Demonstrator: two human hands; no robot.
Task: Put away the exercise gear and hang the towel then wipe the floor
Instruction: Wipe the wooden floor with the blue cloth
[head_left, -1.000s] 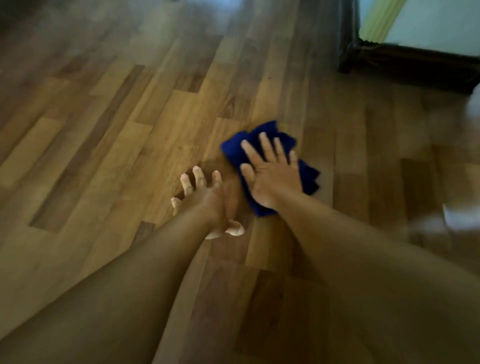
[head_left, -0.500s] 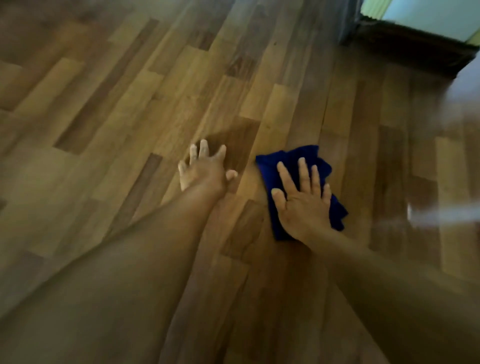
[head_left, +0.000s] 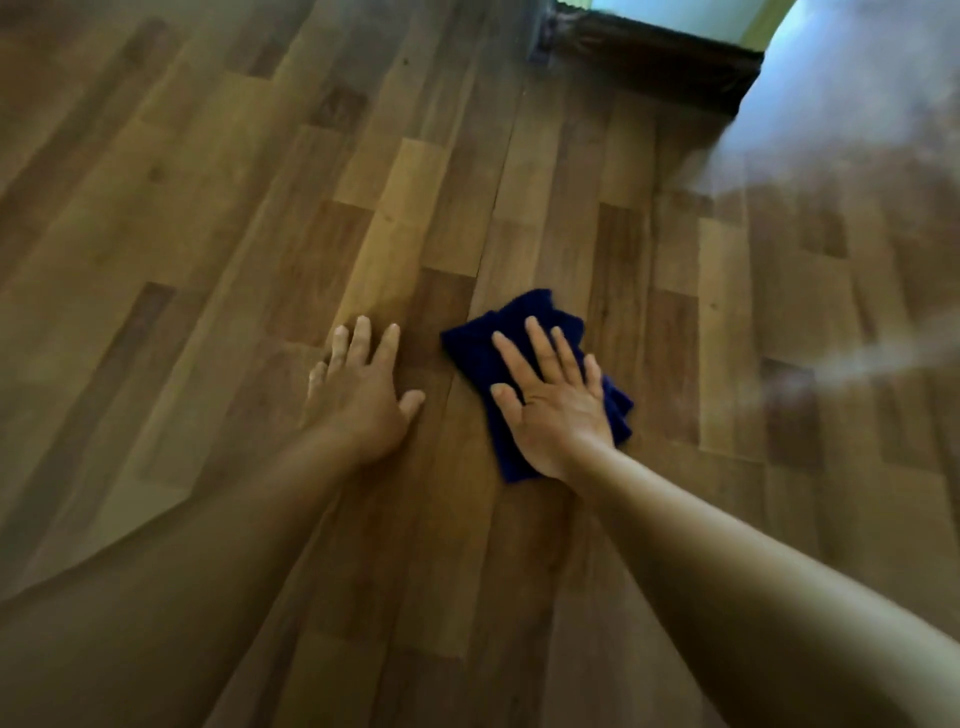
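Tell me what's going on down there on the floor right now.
A person is wiping the wooden floor. Their right hand lies flat, fingers spread, on a folded dark blue cloth and presses it to the boards. The left hand rests open on the bare floor beside the cloth, apart from it, apparently for support. No exercise gear is in view.

A crumpled dark blue cloth (head_left: 524, 332) lies flat on the wooden floor (head_left: 260, 208).
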